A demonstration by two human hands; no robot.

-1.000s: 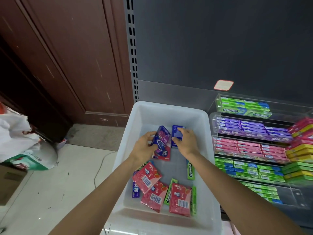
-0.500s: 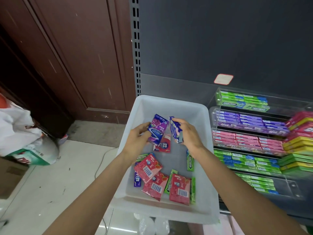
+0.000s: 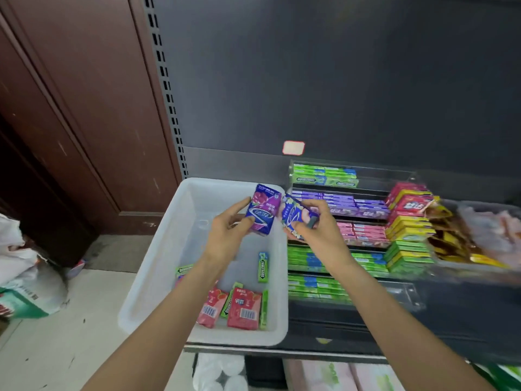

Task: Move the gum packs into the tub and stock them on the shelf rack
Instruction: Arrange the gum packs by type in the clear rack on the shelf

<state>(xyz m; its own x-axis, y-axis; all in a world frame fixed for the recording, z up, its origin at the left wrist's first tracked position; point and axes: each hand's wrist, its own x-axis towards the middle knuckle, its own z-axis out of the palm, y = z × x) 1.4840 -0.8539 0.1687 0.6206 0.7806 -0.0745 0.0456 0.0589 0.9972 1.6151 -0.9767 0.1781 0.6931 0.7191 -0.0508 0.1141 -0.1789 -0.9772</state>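
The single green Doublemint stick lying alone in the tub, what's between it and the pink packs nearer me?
In the head view, only bare tub floor lies between the green Doublemint stick and the pink packs.

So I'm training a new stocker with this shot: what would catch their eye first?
The two hands raised over the white tub: the left hand holds a purple gum pack, the right hand a blue-and-white gum pack. Next, the bright rows of green, purple and pink gum in the clear shelf rack to the right. Last, the red packs lying at the tub's near end.
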